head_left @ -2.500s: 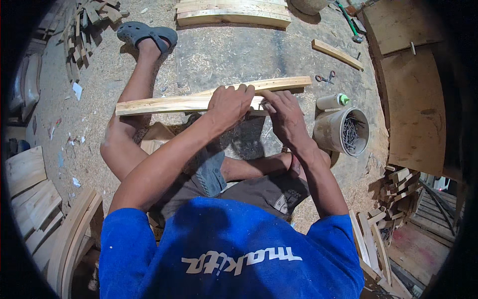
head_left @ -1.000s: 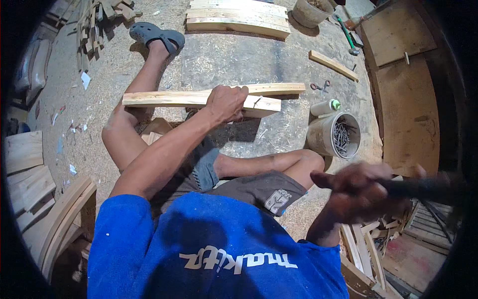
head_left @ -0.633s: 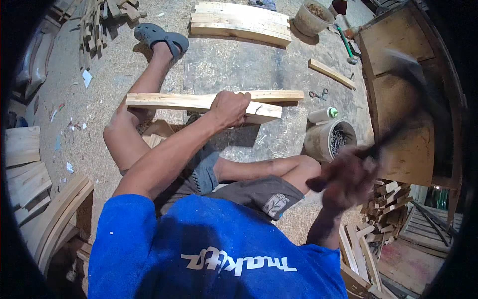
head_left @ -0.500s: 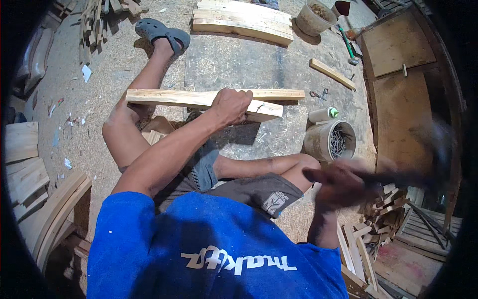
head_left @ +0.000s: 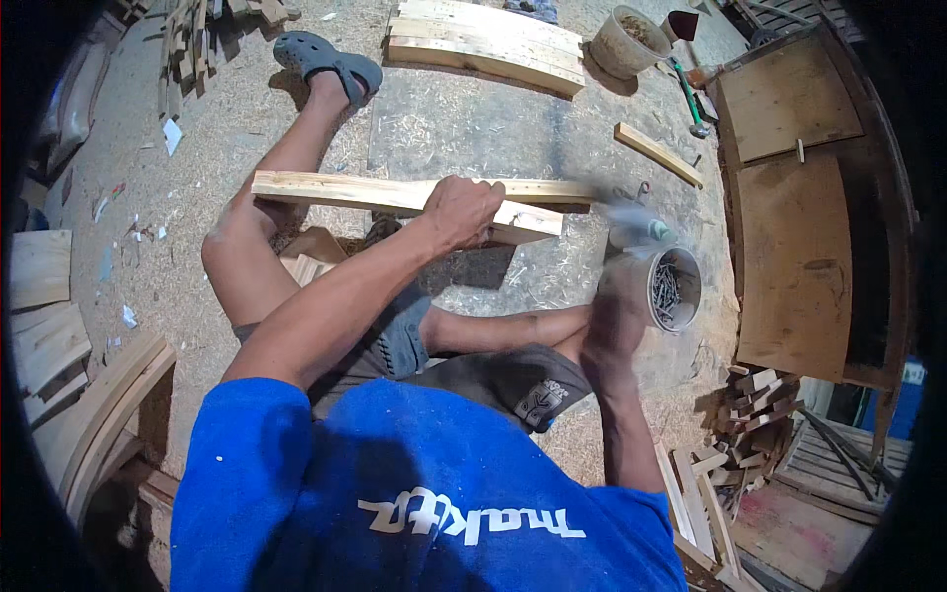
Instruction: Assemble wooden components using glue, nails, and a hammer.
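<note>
So the person is sitting on a sawdust-covered floor (head_left: 473, 118) with one leg stretched out, and a long wooden plank (head_left: 395, 194) lies across in front of them, over the knee. Everything below is placed relative to that plank.

The left hand (head_left: 462, 211) is pressed down on top of the plank near its right half, fingers curled over the far edge, clamping it in place. A second, thinner strip of wood (head_left: 552, 187) runs just behind it, touching or nearly so.

The right hand (head_left: 614, 314) sits just off the plank's right end, nearer the body, and it's a blur. It looks closed around something, but I honestly can't tell what; there's only a motion smear between it and the plank's end.

Just right of the plank's end is a round bucket (head_left: 674, 288) full of nails. Well beyond the plank, a stack of curved boards (head_left: 483, 44) lies on the floor, and a grey clog (head_left: 327, 59) is on the foot at the far left.
</note>
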The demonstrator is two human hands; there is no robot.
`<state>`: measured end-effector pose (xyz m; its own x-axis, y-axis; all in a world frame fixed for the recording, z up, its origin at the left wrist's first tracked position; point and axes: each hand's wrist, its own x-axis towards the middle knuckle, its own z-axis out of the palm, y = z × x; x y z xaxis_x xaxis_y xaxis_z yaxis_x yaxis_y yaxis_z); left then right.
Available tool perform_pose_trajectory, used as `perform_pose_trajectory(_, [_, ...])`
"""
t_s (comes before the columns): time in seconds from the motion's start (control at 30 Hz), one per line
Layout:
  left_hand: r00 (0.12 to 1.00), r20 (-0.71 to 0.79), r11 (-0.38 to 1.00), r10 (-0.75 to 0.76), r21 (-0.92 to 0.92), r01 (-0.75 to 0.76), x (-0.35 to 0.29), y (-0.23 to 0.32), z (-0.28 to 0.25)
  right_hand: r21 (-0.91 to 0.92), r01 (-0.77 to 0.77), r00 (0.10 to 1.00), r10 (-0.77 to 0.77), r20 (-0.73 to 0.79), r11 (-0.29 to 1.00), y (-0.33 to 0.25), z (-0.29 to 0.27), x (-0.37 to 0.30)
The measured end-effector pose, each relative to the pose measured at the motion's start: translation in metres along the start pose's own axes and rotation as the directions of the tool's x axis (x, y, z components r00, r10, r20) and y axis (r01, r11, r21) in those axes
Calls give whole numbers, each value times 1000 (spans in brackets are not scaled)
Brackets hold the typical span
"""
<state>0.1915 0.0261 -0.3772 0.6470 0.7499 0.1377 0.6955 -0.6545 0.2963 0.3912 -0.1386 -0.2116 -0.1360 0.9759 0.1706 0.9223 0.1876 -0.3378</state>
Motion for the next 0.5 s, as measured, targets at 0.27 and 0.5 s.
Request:
perform_pose_trajectory(0.27, [1000, 8, 1000, -1, 2, 1, -1, 6, -6, 523, 141, 769, 240, -592, 841, -19, -57, -1])
perform_pose_trajectory(0.5, [1000, 16, 1000, 19, 10, -20, 4, 5, -13, -109, -51, 998, 48, -35, 993, 8, 10, -7])
